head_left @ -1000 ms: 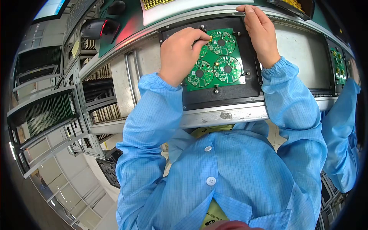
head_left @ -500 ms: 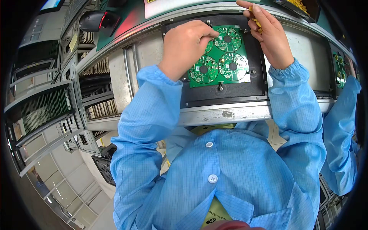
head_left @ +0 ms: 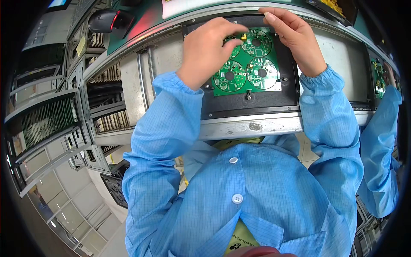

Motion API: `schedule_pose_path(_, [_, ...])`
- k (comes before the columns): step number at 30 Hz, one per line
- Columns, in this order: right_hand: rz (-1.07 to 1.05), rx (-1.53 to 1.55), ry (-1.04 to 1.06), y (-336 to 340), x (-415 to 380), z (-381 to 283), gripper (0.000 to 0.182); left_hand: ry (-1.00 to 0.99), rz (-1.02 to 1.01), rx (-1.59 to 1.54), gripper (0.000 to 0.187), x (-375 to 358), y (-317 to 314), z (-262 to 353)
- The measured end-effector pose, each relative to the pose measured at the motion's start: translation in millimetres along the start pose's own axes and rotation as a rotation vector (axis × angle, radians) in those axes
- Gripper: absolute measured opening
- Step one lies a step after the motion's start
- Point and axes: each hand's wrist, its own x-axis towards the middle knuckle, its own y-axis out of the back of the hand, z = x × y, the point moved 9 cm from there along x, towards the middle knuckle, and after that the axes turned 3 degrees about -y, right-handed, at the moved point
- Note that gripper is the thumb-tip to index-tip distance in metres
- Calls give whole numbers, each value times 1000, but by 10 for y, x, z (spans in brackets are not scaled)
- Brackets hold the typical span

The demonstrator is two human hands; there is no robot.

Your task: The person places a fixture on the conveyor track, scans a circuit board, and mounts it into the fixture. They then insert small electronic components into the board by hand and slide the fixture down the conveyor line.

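Observation:
A green circuit board [head_left: 260,87] with several round sections lies on a black carrier plate [head_left: 239,104]. My left hand [head_left: 207,48] is over the board's left side, its thumb and index finger apart. Just beyond those fingertips, a small yellow component [head_left: 244,37] sits near the upper round sections. My right hand [head_left: 298,40] hovers over the upper right corner of the carrier plate, its thumb close to the index finger and the other fingers curled. Whatever lies inside its curled fingers is hidden.
Metal conveyor rails [head_left: 257,125] border the carrier. A black mouse [head_left: 104,21] is at the upper left, and a dark bin of yellow parts [head_left: 332,8] at the upper right. Racks [head_left: 47,122] stand at left. Another person's blue sleeve [head_left: 381,150] shows at far right.
My left thumb and index finger have parted, and a yellow component now shows on the board beside them. Yellow pieces seen in my right hand are now out of sight. The carrier shifted slightly.

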Motion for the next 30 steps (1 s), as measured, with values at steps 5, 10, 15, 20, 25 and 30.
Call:
schedule_pose_path(5, [282,-27,263,421,37,-441,26,596,-265,-1343,49,-254,-4,-289])
schedule_pose_path(10, [102,33,-13,178,35,-83,26,1041,83,-1979,41,-428,-104,-418])
schedule_pose_path(15, [-40,422,-174,15,3,63,27,856,20,-1594,40,-402,-55,-371])
schedule_pose_path(20, [-163,232,-100,-69,77,-15,25,768,-54,-1837,48,-307,-141,-283])
schedule_pose_path(25, [-138,-435,138,-167,129,-136,24,750,-30,-1719,43,-349,-115,-330])
schedule_pose_path(30, [-55,-696,318,-250,-40,-286,21,828,29,-1602,38,-413,-139,-431])
